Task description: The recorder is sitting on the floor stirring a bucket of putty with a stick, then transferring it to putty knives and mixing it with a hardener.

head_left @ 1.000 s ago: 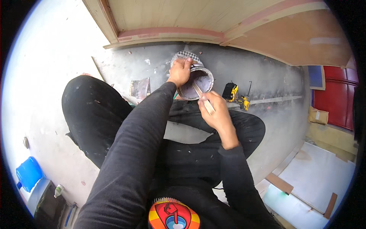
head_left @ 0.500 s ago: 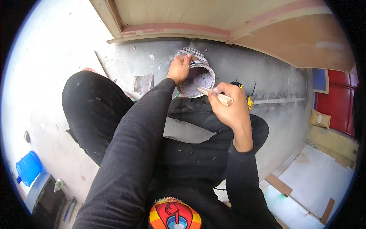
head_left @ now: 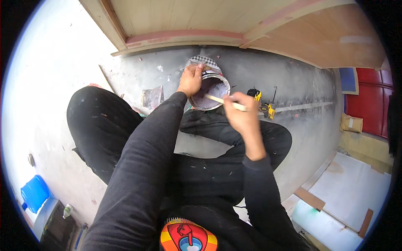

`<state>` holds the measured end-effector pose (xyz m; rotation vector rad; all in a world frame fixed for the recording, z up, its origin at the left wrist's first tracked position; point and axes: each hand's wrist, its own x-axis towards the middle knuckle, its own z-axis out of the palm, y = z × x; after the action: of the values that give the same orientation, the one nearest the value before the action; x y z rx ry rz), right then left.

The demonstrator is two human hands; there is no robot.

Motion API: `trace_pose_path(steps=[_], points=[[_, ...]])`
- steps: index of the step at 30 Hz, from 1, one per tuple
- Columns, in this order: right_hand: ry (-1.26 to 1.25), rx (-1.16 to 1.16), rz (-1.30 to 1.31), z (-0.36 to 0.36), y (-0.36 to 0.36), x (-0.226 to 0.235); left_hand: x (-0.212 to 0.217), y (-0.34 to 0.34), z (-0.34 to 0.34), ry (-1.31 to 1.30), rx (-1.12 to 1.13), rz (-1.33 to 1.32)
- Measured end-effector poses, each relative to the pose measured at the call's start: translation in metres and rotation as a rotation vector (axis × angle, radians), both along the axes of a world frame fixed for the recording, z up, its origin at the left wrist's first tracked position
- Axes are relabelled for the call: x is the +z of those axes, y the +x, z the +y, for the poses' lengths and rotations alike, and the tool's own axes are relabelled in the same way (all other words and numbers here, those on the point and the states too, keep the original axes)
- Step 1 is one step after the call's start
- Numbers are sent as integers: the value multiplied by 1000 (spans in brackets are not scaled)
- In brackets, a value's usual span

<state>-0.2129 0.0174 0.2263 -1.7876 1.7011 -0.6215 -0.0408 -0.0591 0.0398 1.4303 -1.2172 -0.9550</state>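
A round can (head_left: pixel 207 62) with a checkered band on its side lies tipped, its mouth turned toward me. Greyish-purple paste coats its inner wall and rim. My left hand (head_left: pixel 191 81) grips the can's left side, thumb near the upper rim. In my right hand (head_left: pixel 243 113), somewhat blurred, is a pale wooden stick (head_left: pixel 215 98) with its far end inside the can. The stick's tip is hard to make out against the paste. Under the can's lower edge is my black-trousered leg (head_left: pixel 203 123).
A wooden cabinet or panel (head_left: pixel 184 19) stands just beyond the can. Right of my right hand lies a yellow-and-black power tool (head_left: pixel 268 110) on the grey floor. A flat, stained square piece (head_left: pixel 152 97) lies to the left. A blue water jug (head_left: pixel 35 193) is at lower left.
The stick has gone deeper into the can and lies flatter. My right hand has shifted left. The can's mouth appears tilted slightly more; my left hand keeps its grip.
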Motion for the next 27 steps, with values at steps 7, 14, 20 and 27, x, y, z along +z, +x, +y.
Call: trace_pose_path(steps=[7, 14, 20, 27], points=[[-28, 87, -15, -8, -2, 20, 6, 5, 5, -28, 17, 59], [-88, 135, -3, -2, 17, 9, -3, 4, 2, -47, -6, 106], [-120, -101, -191, 1, 7, -5, 7, 23, 10, 186, -30, 340], [-123, -85, -243, 4, 21, -16, 0, 52, 3, 204, -179, 270]])
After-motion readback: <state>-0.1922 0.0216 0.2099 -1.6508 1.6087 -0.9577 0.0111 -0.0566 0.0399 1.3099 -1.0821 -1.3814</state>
